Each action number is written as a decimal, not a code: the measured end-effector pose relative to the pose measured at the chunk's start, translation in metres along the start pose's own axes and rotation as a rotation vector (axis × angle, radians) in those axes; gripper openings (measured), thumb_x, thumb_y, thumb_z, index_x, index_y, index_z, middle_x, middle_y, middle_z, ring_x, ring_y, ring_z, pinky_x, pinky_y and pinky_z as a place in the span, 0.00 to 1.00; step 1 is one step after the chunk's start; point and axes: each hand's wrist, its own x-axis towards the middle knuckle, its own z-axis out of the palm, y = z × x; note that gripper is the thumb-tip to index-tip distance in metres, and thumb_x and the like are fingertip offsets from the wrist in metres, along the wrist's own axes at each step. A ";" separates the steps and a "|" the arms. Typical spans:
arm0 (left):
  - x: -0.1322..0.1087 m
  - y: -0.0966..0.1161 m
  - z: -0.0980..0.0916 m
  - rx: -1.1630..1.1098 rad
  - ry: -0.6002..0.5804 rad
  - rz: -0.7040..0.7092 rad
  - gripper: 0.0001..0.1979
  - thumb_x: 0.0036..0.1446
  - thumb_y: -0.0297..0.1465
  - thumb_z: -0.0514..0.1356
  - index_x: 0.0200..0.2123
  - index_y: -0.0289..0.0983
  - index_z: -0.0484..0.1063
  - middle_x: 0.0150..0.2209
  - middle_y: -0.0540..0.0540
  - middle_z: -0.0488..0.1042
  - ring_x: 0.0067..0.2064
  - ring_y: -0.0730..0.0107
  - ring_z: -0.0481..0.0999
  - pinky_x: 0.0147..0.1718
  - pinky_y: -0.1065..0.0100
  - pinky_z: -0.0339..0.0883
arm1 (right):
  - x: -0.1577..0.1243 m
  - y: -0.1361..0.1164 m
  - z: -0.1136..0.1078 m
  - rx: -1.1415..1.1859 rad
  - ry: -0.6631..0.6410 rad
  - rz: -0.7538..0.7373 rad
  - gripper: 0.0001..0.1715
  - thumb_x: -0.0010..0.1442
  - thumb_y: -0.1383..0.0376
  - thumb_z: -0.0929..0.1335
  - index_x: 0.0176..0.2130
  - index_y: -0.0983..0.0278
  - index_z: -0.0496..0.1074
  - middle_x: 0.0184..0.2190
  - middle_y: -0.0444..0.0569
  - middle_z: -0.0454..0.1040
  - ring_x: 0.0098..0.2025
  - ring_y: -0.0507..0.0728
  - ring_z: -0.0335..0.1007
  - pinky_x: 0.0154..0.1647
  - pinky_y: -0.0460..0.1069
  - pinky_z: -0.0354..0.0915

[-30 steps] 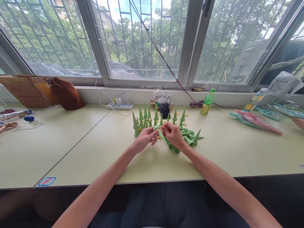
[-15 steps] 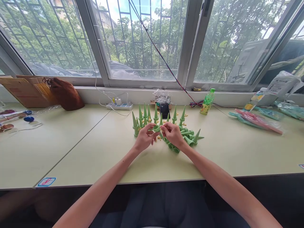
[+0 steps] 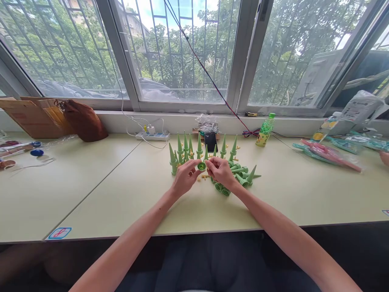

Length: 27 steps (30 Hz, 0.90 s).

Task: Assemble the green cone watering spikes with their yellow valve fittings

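Note:
Between my two hands is a green plastic watering spike (image 3: pixel 201 166), its round hollow end facing me. My left hand (image 3: pixel 186 177) is closed around its left side. My right hand (image 3: pixel 221 170) pinches at its right rim; whatever is between those fingertips is too small and hidden to name. Behind my hands, several green spikes with yellow valves (image 3: pixel 173 160) stand upright. Beside my right hand lies a pile of loose green spikes (image 3: pixel 241 176), with one spike (image 3: pixel 251 175) standing. Small yellow valves (image 3: pixel 205 176) lie on the table below the held spike.
A phone (image 3: pixel 210 142) leans behind the spikes, near a power strip (image 3: pixel 153 136). To the right are a green drink bottle (image 3: pixel 265 130), another bottle (image 3: pixel 326 127) and plastic packets (image 3: pixel 331 155). A brown pouch (image 3: pixel 82 121) and cardboard (image 3: pixel 33 117) stand left. Another person's hand (image 3: pixel 384 157) shows at the right edge.
The held spike has turned so its open end faces me more directly. My left fingers have drawn in around it. Another person's hand has appeared at the right edge.

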 end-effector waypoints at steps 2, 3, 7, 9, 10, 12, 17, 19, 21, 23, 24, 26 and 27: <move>0.000 0.000 0.000 0.023 0.008 0.023 0.13 0.56 0.40 0.63 0.41 0.40 0.75 0.39 0.45 0.74 0.24 0.76 0.67 0.24 0.71 0.65 | 0.000 -0.001 0.000 0.026 -0.008 0.009 0.23 0.58 0.45 0.68 0.29 0.62 0.65 0.15 0.39 0.65 0.12 0.47 0.52 0.10 0.45 0.51; 0.000 0.001 0.000 0.022 0.008 0.017 0.13 0.56 0.40 0.63 0.42 0.40 0.74 0.38 0.45 0.74 0.24 0.77 0.67 0.24 0.71 0.65 | 0.000 -0.001 0.001 0.042 -0.012 0.011 0.23 0.58 0.46 0.68 0.29 0.61 0.65 0.15 0.38 0.65 0.11 0.47 0.51 0.10 0.45 0.51; 0.001 0.007 0.001 -0.031 0.026 -0.066 0.14 0.55 0.40 0.64 0.42 0.39 0.73 0.28 0.49 0.71 0.21 0.77 0.64 0.22 0.72 0.61 | 0.002 0.001 0.003 0.088 -0.020 0.030 0.23 0.59 0.45 0.67 0.31 0.61 0.63 0.16 0.38 0.65 0.11 0.47 0.51 0.09 0.44 0.50; 0.002 0.009 0.001 -0.055 0.037 -0.092 0.15 0.54 0.40 0.65 0.42 0.39 0.73 0.25 0.51 0.69 0.21 0.76 0.63 0.21 0.72 0.60 | 0.003 0.003 0.004 0.086 -0.022 0.042 0.23 0.59 0.44 0.66 0.32 0.60 0.63 0.16 0.38 0.65 0.11 0.47 0.51 0.10 0.44 0.49; 0.002 0.010 0.001 -0.061 0.040 -0.095 0.15 0.54 0.40 0.65 0.42 0.39 0.73 0.25 0.51 0.68 0.21 0.76 0.63 0.21 0.72 0.60 | 0.004 0.004 0.004 0.082 -0.024 0.045 0.24 0.59 0.43 0.66 0.32 0.61 0.63 0.17 0.38 0.66 0.12 0.47 0.51 0.10 0.44 0.49; 0.002 0.011 0.001 -0.064 0.043 -0.095 0.15 0.54 0.40 0.65 0.42 0.39 0.73 0.25 0.51 0.69 0.21 0.77 0.63 0.21 0.72 0.61 | 0.005 0.007 0.003 0.063 -0.030 0.036 0.24 0.59 0.43 0.65 0.32 0.61 0.63 0.17 0.39 0.67 0.12 0.47 0.52 0.11 0.44 0.49; 0.002 0.011 0.001 -0.040 0.049 -0.071 0.15 0.55 0.41 0.64 0.43 0.40 0.73 0.31 0.48 0.72 0.21 0.77 0.63 0.21 0.72 0.61 | 0.006 0.008 0.002 -0.005 -0.040 -0.031 0.24 0.62 0.45 0.64 0.28 0.62 0.63 0.17 0.39 0.65 0.15 0.47 0.54 0.14 0.44 0.53; 0.002 0.010 0.001 -0.022 0.049 -0.062 0.15 0.55 0.41 0.64 0.43 0.40 0.73 0.30 0.48 0.72 0.21 0.77 0.62 0.22 0.71 0.61 | 0.005 0.007 0.002 -0.029 -0.037 -0.044 0.24 0.62 0.46 0.64 0.27 0.61 0.62 0.16 0.39 0.63 0.15 0.47 0.53 0.15 0.44 0.53; 0.002 0.009 0.001 -0.018 0.049 -0.062 0.15 0.55 0.42 0.64 0.42 0.40 0.74 0.27 0.49 0.71 0.21 0.76 0.62 0.23 0.70 0.61 | 0.004 0.006 0.002 -0.049 -0.037 -0.048 0.24 0.63 0.46 0.64 0.27 0.61 0.62 0.16 0.38 0.61 0.15 0.48 0.53 0.15 0.44 0.53; 0.002 0.008 0.002 -0.022 0.052 -0.065 0.15 0.54 0.42 0.65 0.41 0.40 0.75 0.26 0.50 0.70 0.21 0.76 0.61 0.23 0.70 0.60 | 0.003 0.004 0.002 -0.059 -0.039 -0.049 0.24 0.63 0.46 0.64 0.26 0.61 0.62 0.16 0.38 0.60 0.16 0.48 0.53 0.16 0.45 0.53; 0.002 0.007 0.002 -0.024 0.052 -0.064 0.14 0.54 0.42 0.65 0.41 0.40 0.75 0.26 0.50 0.69 0.21 0.76 0.60 0.23 0.71 0.59 | 0.002 0.004 0.002 -0.063 -0.041 -0.049 0.25 0.63 0.46 0.64 0.26 0.61 0.61 0.16 0.39 0.60 0.16 0.48 0.53 0.16 0.45 0.53; 0.002 0.007 0.001 -0.022 0.050 -0.062 0.14 0.54 0.42 0.65 0.40 0.40 0.75 0.25 0.50 0.68 0.20 0.76 0.59 0.22 0.71 0.58 | 0.002 0.003 0.002 -0.074 -0.042 -0.050 0.25 0.63 0.46 0.64 0.26 0.61 0.61 0.17 0.39 0.60 0.17 0.48 0.53 0.16 0.45 0.53; 0.002 0.007 0.001 -0.020 0.047 -0.064 0.14 0.54 0.42 0.65 0.40 0.40 0.75 0.25 0.51 0.68 0.20 0.77 0.59 0.21 0.71 0.57 | 0.002 0.003 0.002 -0.080 -0.041 -0.052 0.25 0.63 0.46 0.64 0.25 0.61 0.61 0.17 0.39 0.59 0.17 0.48 0.53 0.16 0.45 0.53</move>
